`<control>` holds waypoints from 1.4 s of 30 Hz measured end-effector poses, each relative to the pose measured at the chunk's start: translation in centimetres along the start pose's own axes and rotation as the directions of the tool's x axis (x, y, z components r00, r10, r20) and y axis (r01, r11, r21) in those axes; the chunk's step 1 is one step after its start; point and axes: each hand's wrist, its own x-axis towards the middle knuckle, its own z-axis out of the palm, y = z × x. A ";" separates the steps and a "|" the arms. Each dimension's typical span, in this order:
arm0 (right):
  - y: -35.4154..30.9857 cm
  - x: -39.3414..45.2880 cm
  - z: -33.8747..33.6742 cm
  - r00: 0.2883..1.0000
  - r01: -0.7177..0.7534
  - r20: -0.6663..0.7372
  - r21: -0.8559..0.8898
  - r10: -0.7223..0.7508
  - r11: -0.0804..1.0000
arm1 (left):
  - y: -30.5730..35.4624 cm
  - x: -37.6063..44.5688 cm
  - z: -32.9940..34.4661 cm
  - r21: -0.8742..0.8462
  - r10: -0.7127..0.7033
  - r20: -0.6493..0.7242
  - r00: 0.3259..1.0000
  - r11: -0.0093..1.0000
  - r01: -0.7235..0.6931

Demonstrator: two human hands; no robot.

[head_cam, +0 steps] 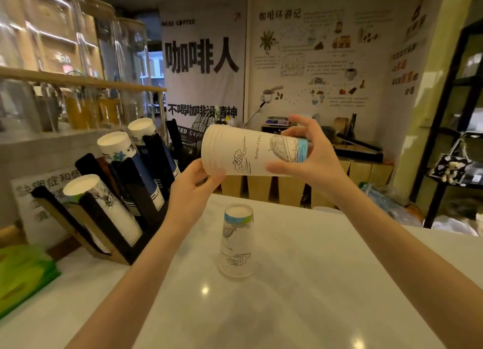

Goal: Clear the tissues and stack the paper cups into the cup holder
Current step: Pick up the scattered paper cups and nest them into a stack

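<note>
Item: nested stack of paper cups (pixel 251 152), white with line drawings and a blue band at the base end. Held sideways in the air above the bench (pixel 326 283), rims pointing toward the cup holder (pixel 125 199). Several rims show at the open end, so more than one cup is already nested.

Left hand (pixel 193 189): fingers closed on the rim end from below. Right hand (pixel 311 155): fingers (pixel 277 168) wrapped around the base end.

Item: single paper cup (pixel 236 241), same print, standing upside down on the bench, right of the cup holder and below the held stack. Not yet gathered.

Item: cup holder, black slanted slots, at the left of the bench. Three slots already carry leaning stacks, the nearest (pixel 102 210) in the matching white print, two behind it in blue and white.

Tissues: none visible on the bench right of the holder; a green packet (pixel 23 278) left of the holder may hold tissues, though its contents cannot be made out.

Progress, judged: tissue clearing appears finished; cup stacking is well under way. Remaining: collect the lone cup and seat the held stack in the holder.
</note>
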 end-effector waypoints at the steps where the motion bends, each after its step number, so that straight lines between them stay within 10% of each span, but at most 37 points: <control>1: -0.2 0.4 0.2 1.000 0.008 -0.010 0.036 -0.008 0.999 | -0.2 0.0 0.1 -0.006 -0.030 -0.021 0.999 1.000 0.030; 42: 7.6 -2.5 9.6 0.960 -0.199 0.191 -0.049 0.205 0.979 | -11.0 -7.5 3.6 0.245 -0.521 0.146 0.841 0.842 0.480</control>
